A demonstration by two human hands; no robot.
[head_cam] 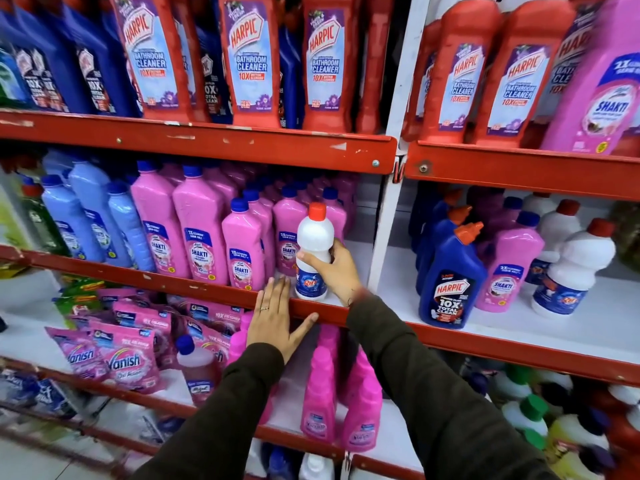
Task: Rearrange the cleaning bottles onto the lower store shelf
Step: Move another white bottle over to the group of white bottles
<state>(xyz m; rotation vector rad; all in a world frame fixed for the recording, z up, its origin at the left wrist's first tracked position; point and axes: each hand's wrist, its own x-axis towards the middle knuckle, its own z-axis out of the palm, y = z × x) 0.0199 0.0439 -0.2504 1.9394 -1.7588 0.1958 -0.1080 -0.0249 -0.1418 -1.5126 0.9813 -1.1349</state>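
A white bottle with a red cap and a blue label [314, 237] stands upright at the front of the middle shelf, right of the pink Shakti bottles [242, 244]. My right hand [334, 268] is wrapped around its middle from the right side. My left hand [273, 318] lies flat, fingers spread, on the red front edge of the middle shelf [194, 284], just left of and below the bottle. It holds nothing. More white red-capped bottles [571, 268] stand in the right bay.
Light blue bottles [90, 216] fill the left of the middle shelf. Red and blue Harpic bottles [252, 60] line the top shelf. A white upright post [386, 216] separates the bays. Below are pink Vanish pouches [128, 358] and pink bottles [318, 393]. A blue Harpic bottle [450, 282] stands right.
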